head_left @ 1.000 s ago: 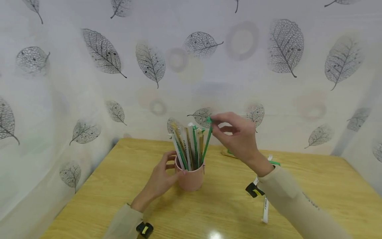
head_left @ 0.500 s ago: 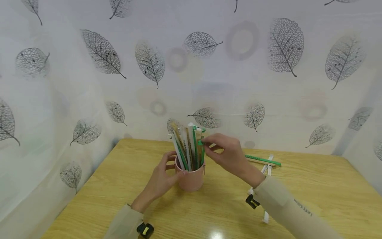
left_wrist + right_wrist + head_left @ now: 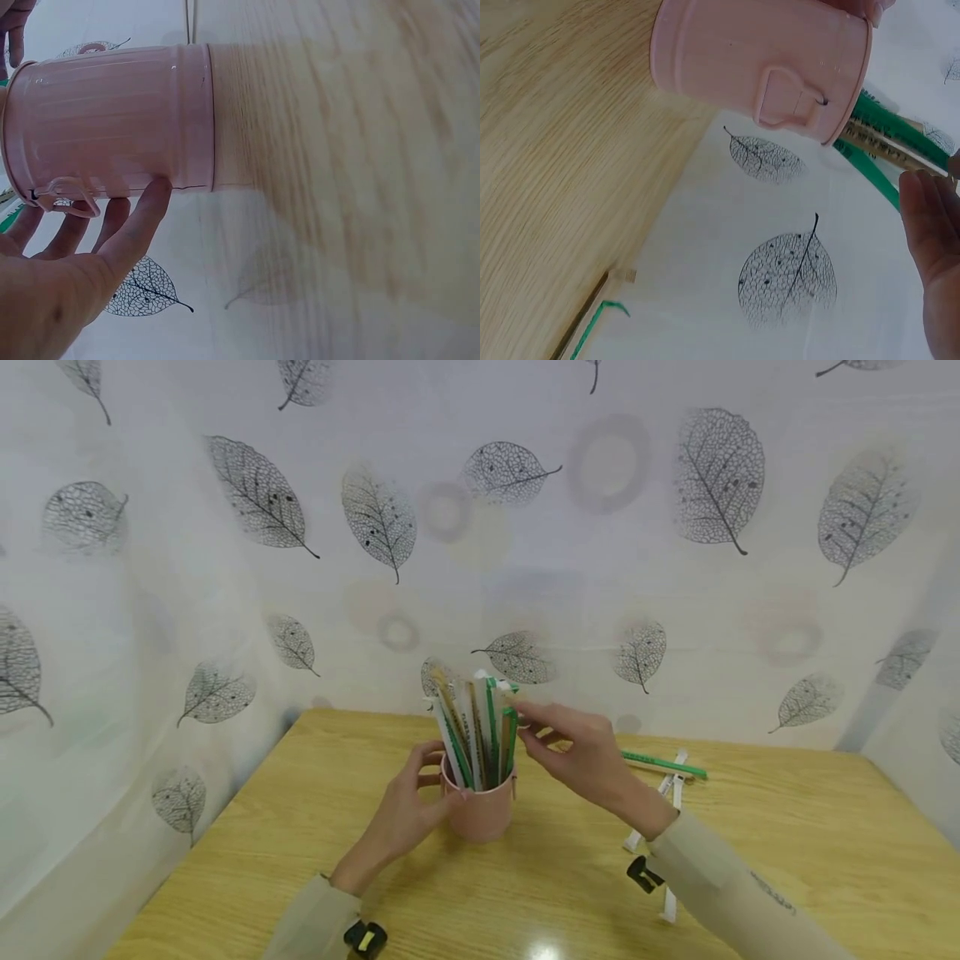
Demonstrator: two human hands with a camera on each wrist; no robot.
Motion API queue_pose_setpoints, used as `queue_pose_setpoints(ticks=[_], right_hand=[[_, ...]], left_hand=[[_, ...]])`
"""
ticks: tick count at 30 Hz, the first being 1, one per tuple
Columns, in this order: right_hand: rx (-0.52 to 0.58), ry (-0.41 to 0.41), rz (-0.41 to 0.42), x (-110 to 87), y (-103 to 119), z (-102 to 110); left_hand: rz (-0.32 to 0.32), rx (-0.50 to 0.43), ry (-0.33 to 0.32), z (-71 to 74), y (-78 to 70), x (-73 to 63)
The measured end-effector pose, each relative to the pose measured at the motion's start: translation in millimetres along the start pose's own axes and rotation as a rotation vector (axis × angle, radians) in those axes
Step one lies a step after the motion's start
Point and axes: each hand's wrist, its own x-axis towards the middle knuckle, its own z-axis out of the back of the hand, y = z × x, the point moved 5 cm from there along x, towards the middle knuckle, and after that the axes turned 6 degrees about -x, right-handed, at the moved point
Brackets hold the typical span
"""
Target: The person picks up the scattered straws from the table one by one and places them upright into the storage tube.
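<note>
A pink metal bucket (image 3: 480, 814) with small side handles stands upright on the table, filled with white, green and brown printed sticks that look like paper-wrapped straws (image 3: 472, 735). My left hand (image 3: 408, 802) holds the bucket from the left, thumb at the front of its rim and fingers round the far side. At the bucket's right side stands a green wrapped straw (image 3: 512, 735). My right hand (image 3: 577, 752) is beside its top, thumb and forefinger apart. In the right wrist view, the fingers (image 3: 919, 199) lie near the straw tops; contact is unclear.
On the wooden table (image 3: 300, 827), right of the bucket, lie a green wrapped straw (image 3: 663, 763) and white ones (image 3: 670, 897), partly under my right forearm. A brown stick (image 3: 577, 319) shows near the back edge. A leaf-patterned curtain (image 3: 547, 560) hangs behind the table.
My right hand has lowered a green wrapped straw into the bucket's right side, and its fingers have since come away slightly to the right. My left hand has stayed on the bucket.
</note>
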Motion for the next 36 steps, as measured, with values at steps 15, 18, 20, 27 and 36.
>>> queue_pose_setpoints(ticks=[15,18,20,27,36], right_hand=[[-0.278,0.627,-0.078,-88.2,-31,51],[-0.289,0.706,-0.098,-113.0,-34,62],[-0.245,0.743,-0.099,-129.2,-33,68],[-0.256,0.722,0.032,-165.6,-17,78],[-0.336,0.637,0.19,-170.1,-8,69]], left_hand=[[0.015,0.013,-0.011,1.7,1.0,-1.6],[0.011,0.013,-0.011,0.1,2.0,-1.1],[0.003,0.014,-0.005,-1.4,1.8,-0.7],[-0.006,0.002,-0.011,-1.0,-2.8,-1.0],[0.001,-0.007,-0.012,0.2,0.7,0.2]])
